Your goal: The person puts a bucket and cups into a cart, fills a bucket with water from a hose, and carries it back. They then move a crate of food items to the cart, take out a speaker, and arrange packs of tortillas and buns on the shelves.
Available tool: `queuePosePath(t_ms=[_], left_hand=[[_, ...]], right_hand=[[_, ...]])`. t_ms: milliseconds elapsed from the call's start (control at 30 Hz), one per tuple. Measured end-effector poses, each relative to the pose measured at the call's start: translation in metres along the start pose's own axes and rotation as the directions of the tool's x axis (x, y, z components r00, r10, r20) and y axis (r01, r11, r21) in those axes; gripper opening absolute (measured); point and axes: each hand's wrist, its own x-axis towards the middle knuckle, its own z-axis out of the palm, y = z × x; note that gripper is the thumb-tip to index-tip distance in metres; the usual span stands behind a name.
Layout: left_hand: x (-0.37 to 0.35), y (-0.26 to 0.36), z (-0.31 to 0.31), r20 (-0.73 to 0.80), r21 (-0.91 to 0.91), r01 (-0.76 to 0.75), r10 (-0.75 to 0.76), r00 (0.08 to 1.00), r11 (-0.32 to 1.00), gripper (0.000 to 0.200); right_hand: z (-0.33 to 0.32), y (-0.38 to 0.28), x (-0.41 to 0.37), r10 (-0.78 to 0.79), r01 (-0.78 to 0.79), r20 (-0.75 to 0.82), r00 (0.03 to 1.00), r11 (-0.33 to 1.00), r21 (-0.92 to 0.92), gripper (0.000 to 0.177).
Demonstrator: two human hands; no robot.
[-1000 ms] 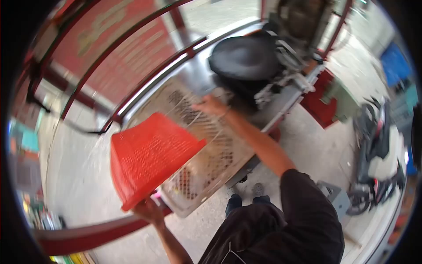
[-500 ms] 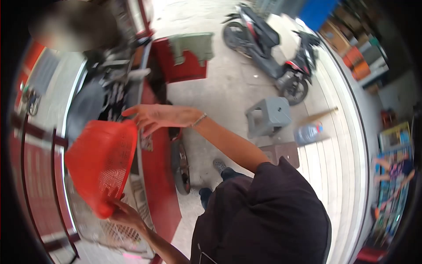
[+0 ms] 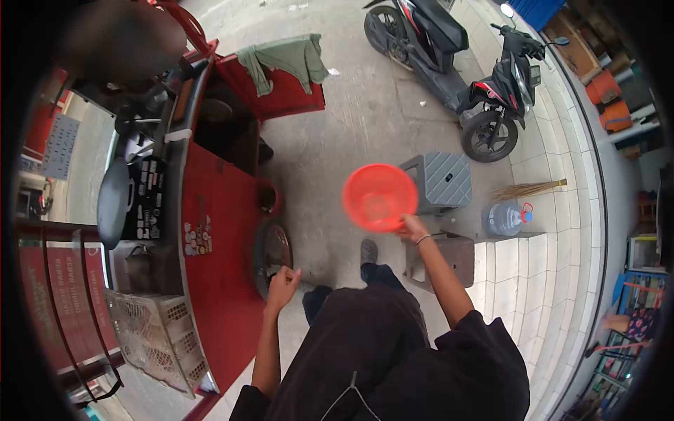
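A red plastic colander (image 3: 380, 186) hangs over the floor in front of me, slightly smeared by motion. My right hand (image 3: 413, 229), with a bracelet at the wrist, grips its near rim. The colander's open side faces up and nothing shows inside it. My left hand (image 3: 282, 286) is off to the left, apart from the colander, beside the red cart (image 3: 217, 245). Its fingers are curled in and I see nothing in them.
A grey stool (image 3: 446, 179) and a brown stool (image 3: 453, 261) stand right of the colander. Beyond are a water jug (image 3: 504, 218), a broom (image 3: 530, 189) and a motorbike (image 3: 449, 77). The cart carries a white crate (image 3: 158, 337); a green cloth (image 3: 288, 59) drapes over its open door.
The colander has moved from over the cart on the left to above the floor on the right. My left hand has let go of its rim, and my right hand has taken hold.
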Motion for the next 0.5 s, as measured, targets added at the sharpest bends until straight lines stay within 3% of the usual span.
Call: queuePosePath(t_ms=[67,133,200,300,367,467,500], left_hand=[[-0.003,-0.031,0.043,0.08,0.164,0.044,-0.058,0.995,0.986,0.041],[-0.005,-0.067,0.084,0.238,0.08,0.175,-0.189,0.953,0.981,0.043],[-0.009,-0.111,0.128,0.299,0.095,0.211,-0.23,0.926,0.973,0.051],[-0.008,-0.137,0.171,0.33,-0.035,0.335,-0.306,0.893,0.942,0.043],[-0.011,-0.154,0.193,0.376,-0.246,0.564,-0.459,0.805,0.788,0.039],[-0.023,-0.161,0.202,0.335,-0.312,0.627,-0.535,0.775,0.713,0.039],[-0.033,-0.162,0.2,0.308,-0.343,0.644,-0.566,0.765,0.684,0.039]], right_hand=[[-0.062,-0.006,0.03,0.032,0.028,-0.204,0.979,0.957,0.287,0.032],[-0.135,-0.004,0.087,-0.018,0.163,-0.268,0.963,0.832,0.531,0.035],[-0.175,-0.013,0.114,-0.073,0.313,-0.4,0.914,0.755,0.576,0.038],[-0.221,-0.017,0.169,-0.031,0.282,-0.359,0.933,0.683,0.674,0.039],[-0.236,-0.012,0.184,-0.022,0.261,-0.348,0.937,0.706,0.658,0.04],[-0.231,-0.015,0.197,-0.018,0.26,-0.366,0.931,0.736,0.626,0.044],[-0.216,-0.025,0.179,-0.012,0.25,-0.327,0.945,0.669,0.7,0.055]])
